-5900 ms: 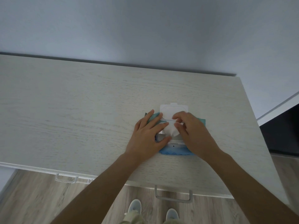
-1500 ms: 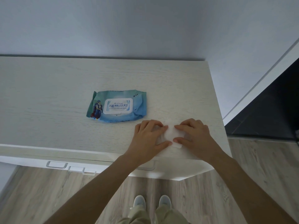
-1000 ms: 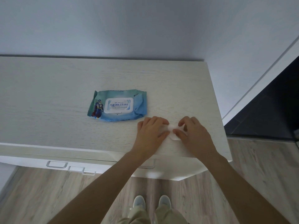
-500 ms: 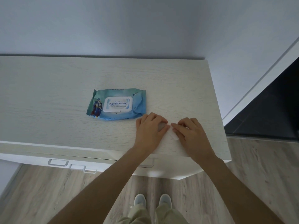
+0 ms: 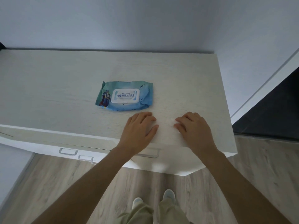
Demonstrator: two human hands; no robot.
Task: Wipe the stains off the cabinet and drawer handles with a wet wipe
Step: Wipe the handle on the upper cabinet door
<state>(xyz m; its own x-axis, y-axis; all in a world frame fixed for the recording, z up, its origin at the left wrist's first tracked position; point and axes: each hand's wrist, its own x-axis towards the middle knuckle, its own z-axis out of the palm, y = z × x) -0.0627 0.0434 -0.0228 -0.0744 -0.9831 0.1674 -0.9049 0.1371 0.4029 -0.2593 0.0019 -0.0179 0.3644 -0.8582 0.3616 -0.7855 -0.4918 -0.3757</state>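
Observation:
A white wet wipe (image 5: pixel 166 133) lies spread flat on the pale wooden cabinet top (image 5: pixel 64 88), near its front right edge. My left hand (image 5: pixel 139 130) holds the wipe's left end with curled fingertips and thumb. My right hand (image 5: pixel 194 130) holds the right end the same way. The blue wet wipe pack (image 5: pixel 124 96) lies behind my hands with its lid closed. Below the front edge, clear drawer handles (image 5: pixel 68 151) show at the left. Another handle (image 5: pixel 150 155) is partly hidden under my left wrist.
A grey wall stands behind the cabinet. The cabinet's right edge (image 5: pixel 226 110) meets a white door frame and a dark opening (image 5: pixel 271 110). Wood floor and my shoes (image 5: pixel 169 194) are below.
My hands have moved apart, and the wipe that was bunched between them now lies stretched out flat. Earlier the pack was open under my hands; it now lies closed further back.

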